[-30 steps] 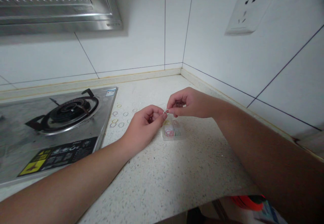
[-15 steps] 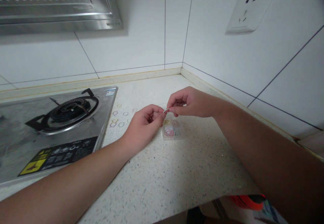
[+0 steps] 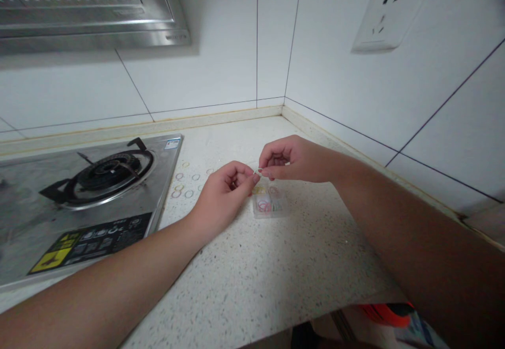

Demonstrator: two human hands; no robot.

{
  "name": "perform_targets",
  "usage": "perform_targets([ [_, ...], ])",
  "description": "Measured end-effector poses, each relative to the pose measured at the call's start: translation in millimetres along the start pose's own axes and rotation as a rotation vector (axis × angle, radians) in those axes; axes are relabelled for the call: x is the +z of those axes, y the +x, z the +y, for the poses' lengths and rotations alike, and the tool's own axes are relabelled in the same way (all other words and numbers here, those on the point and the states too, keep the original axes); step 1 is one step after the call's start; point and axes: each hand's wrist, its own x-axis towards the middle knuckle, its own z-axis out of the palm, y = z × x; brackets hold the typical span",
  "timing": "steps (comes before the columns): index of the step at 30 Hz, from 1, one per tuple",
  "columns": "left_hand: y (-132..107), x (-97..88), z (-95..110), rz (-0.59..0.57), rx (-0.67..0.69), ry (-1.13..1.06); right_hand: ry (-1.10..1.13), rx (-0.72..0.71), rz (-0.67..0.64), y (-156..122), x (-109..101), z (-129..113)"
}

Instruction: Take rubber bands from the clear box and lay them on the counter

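A small pale elastic band (image 3: pixel 257 171) is pinched between the fingertips of both hands. My left hand (image 3: pixel 229 188) grips its near side with thumb and forefinger, and my right hand (image 3: pixel 290 158) has the far side in the same kind of pinch. Just below them, on the counter, sits a clear plastic box (image 3: pixel 270 213) with compartments holding pink, yellow and other coloured bands. Several loose thin rings (image 3: pixel 189 194) in yellow, purple and grey lie left of my left hand, which hides part of that group.
The speckled counter (image 3: pixel 252 280) runs back to a white tiled corner. On the left is a gas stove (image 3: pixel 112 173) under a steel range hood (image 3: pixel 94 12). A wall socket (image 3: pixel 384 15) is high on the right, and an orange object (image 3: pixel 389 315) shows below the counter edge.
The band between the fingertips sits at a slightly different angle and shows a small loop. My right fingertips have shifted a little; both arms and the box stay where they were.
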Motion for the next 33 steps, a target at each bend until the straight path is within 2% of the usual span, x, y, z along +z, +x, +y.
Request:
perform_targets([
  [33,-2.2,0.5,3.4,-0.048,-0.020,0.007,-0.075,0.006,-0.002,0.3,-1.2,0.6],
])
